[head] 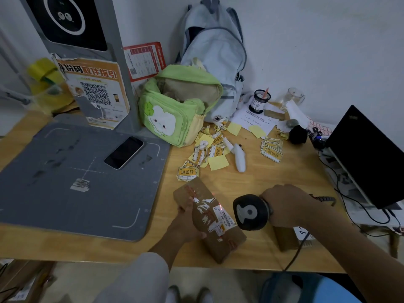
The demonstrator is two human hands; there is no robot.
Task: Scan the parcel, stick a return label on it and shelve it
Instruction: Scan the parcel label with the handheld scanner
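Observation:
A long brown cardboard parcel (208,217) lies slantwise on the wooden table near its front edge, with a white barcode sticker on top. My left hand (188,221) grips the parcel's left side. My right hand (284,205) holds a black handheld scanner (251,212) just right of the parcel, its head turned toward the sticker. A red scan line falls across the sticker's upper end. Yellow return labels (188,172) lie loose on the table just beyond the parcel, with another small stack (272,150) further right.
A grey scanning mat (65,182) with a phone (124,152) on it covers the table's left. A green bag (177,106) and a pale blue backpack (215,53) stand at the back. A laptop (369,158) and cables sit at the right. A white device (239,157) lies mid-table.

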